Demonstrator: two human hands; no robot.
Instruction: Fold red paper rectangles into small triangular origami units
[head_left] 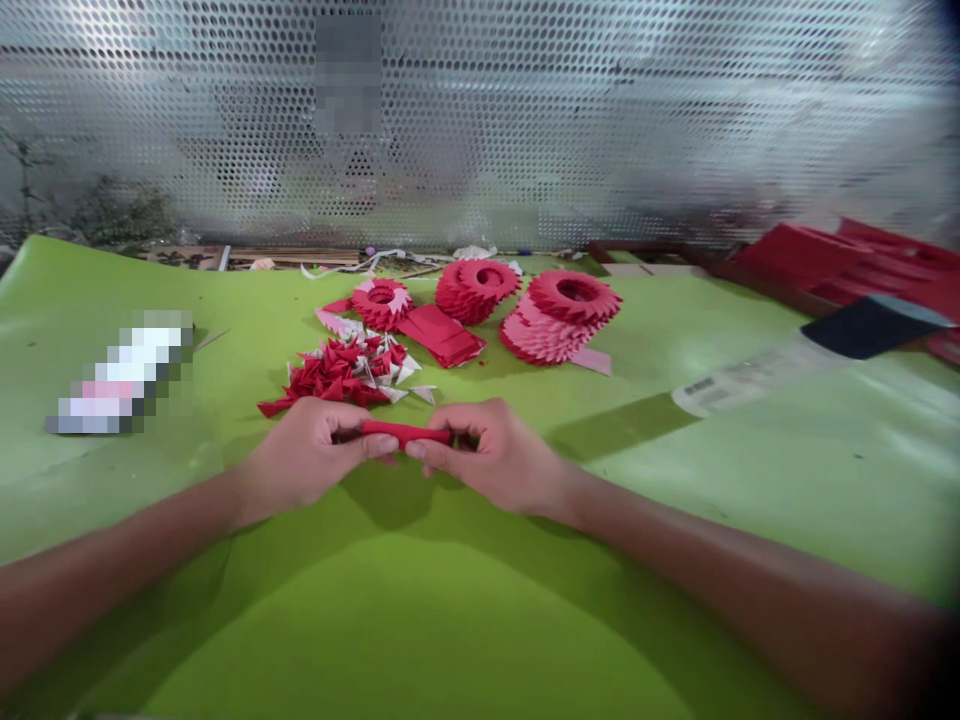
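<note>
A strip of folded red paper [405, 434] is stretched level between my two hands, above the green table. My left hand [311, 450] pinches its left end, thumb in front. At the other end my right hand [495, 455] grips it the same way, and the two thumb tips nearly meet at the middle. Just beyond my left hand lies a pile of small folded red and white paper triangles [341, 372]. Behind the strip is a stack of flat red paper pieces [442, 335].
Three ring-shaped paper models stand at the back: a small red and pink one [380, 303], a red one [477, 290] and a taller pink and red one [561, 315]. A clear tube with a dark cap [780, 355] lies right, near red packs [847, 262]. Perforated metal sheeting [480, 120] rises behind the table [420, 620].
</note>
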